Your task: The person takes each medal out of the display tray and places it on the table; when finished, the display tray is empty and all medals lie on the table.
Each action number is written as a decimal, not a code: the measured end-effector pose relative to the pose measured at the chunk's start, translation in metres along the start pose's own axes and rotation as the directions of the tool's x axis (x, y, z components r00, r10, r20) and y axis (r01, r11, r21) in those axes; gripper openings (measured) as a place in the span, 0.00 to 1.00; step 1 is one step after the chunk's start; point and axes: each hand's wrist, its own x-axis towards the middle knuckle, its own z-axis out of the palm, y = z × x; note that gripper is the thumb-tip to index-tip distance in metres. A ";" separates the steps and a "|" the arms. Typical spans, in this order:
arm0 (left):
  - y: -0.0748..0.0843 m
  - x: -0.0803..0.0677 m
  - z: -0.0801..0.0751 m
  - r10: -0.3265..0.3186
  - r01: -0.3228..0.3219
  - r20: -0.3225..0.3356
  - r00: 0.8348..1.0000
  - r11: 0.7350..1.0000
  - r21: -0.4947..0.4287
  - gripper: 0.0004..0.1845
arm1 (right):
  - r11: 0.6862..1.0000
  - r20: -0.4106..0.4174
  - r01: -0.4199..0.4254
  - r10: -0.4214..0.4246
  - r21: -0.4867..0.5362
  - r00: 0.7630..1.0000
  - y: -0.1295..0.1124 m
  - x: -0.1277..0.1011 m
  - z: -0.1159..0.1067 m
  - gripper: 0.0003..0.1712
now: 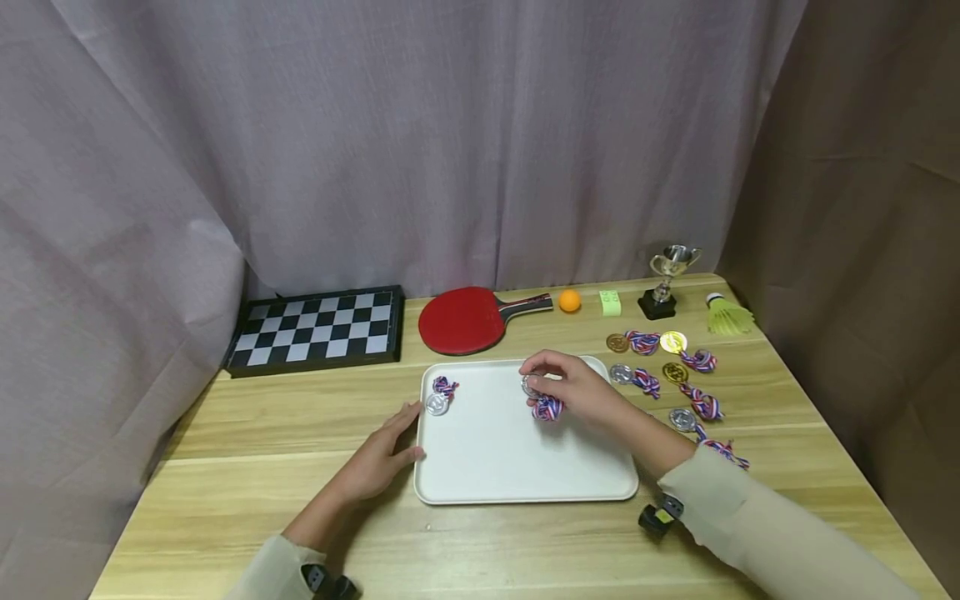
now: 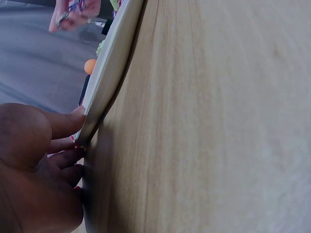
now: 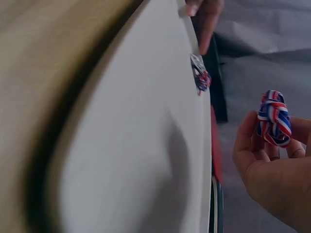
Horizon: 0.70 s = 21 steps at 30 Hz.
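My right hand [image 1: 573,387] pinches a silver medal [image 1: 529,385] above the white tray [image 1: 510,467]. Its bundled red, white and blue ribbon [image 3: 275,119] hangs by the fingers in the right wrist view. At the tray's left edge, my left hand [image 1: 378,458] rests with fingers extended and thumb touching the rim; the left wrist view shows the same hand [image 2: 43,160] against the tray's side [image 2: 109,68]. Inside the tray, near its upper left corner, lies another silver medal [image 1: 437,404] with its ribbon bundled [image 1: 444,386].
Right of the tray lie several ribboned medals, among them a bronze one [image 1: 617,342] and a silver one [image 1: 682,419]. Along the back are a chessboard [image 1: 315,329], red paddle [image 1: 461,321], orange ball [image 1: 570,301], green block [image 1: 610,303], trophy [image 1: 660,292] and yellow shuttlecock [image 1: 727,317].
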 end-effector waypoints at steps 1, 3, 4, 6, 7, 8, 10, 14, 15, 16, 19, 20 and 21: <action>0.000 0.000 0.000 0.004 -0.004 -0.002 1.000 1.000 0.001 0.39 | 1.000 -0.013 -0.013 0.013 0.010 1.000 0.001 -0.005 -0.005 0.17; 0.000 0.000 0.000 0.012 -0.011 -0.004 1.000 1.000 0.003 0.38 | 0.999 -0.046 -0.034 0.035 0.026 0.998 0.004 -0.017 -0.014 0.19; -0.001 0.000 0.000 0.012 -0.012 -0.004 1.000 1.000 0.003 0.38 | 0.998 -0.066 -0.048 0.051 0.037 0.997 0.006 -0.023 -0.019 0.21; 0.000 0.000 0.000 0.009 -0.009 -0.002 1.000 1.000 0.002 0.38 | 0.996 -0.098 -0.065 0.071 0.065 0.993 0.010 -0.035 -0.032 0.23; 0.000 0.000 0.000 0.008 -0.008 -0.002 1.000 1.000 0.000 0.38 | 0.995 -0.116 -0.068 0.077 0.078 0.990 0.013 -0.041 -0.039 0.23; 0.000 0.000 0.000 0.007 -0.007 -0.002 1.000 1.000 -0.003 0.38 | 0.994 -0.133 -0.071 0.082 0.087 0.988 0.015 -0.047 -0.046 0.23; 0.001 0.000 0.000 0.003 -0.003 -0.001 1.000 1.000 -0.012 0.38 | 0.994 -0.169 -0.061 0.076 0.094 0.983 0.020 -0.059 -0.063 0.20; 0.002 -0.001 0.000 0.000 0.000 0.002 1.000 0.999 -0.032 0.38 | 0.997 -0.261 -0.043 0.058 0.062 0.964 0.030 -0.081 -0.104 0.10; 0.002 -0.001 0.000 -0.003 0.003 0.003 1.000 0.999 -0.034 0.38 | 0.997 -0.289 -0.043 0.060 0.064 0.955 0.034 -0.086 -0.115 0.08; 0.002 -0.001 0.000 -0.003 0.003 0.004 1.000 0.999 -0.032 0.38 | 0.996 -0.316 -0.051 0.070 0.068 0.946 0.037 -0.090 -0.127 0.08; 0.002 -0.001 0.000 -0.005 0.005 0.004 1.000 0.999 -0.031 0.38 | 0.996 -0.400 -0.077 0.090 0.050 0.912 0.049 -0.103 -0.162 0.12; 0.002 -0.001 0.000 -0.007 0.007 0.005 1.000 1.000 -0.028 0.38 | 0.995 -0.423 -0.088 0.097 0.043 0.901 0.053 -0.106 -0.174 0.13; 0.002 -0.001 0.000 -0.008 0.008 0.004 1.000 1.000 -0.024 0.38 | 0.994 -0.448 -0.103 0.108 0.035 0.888 0.056 -0.109 -0.184 0.13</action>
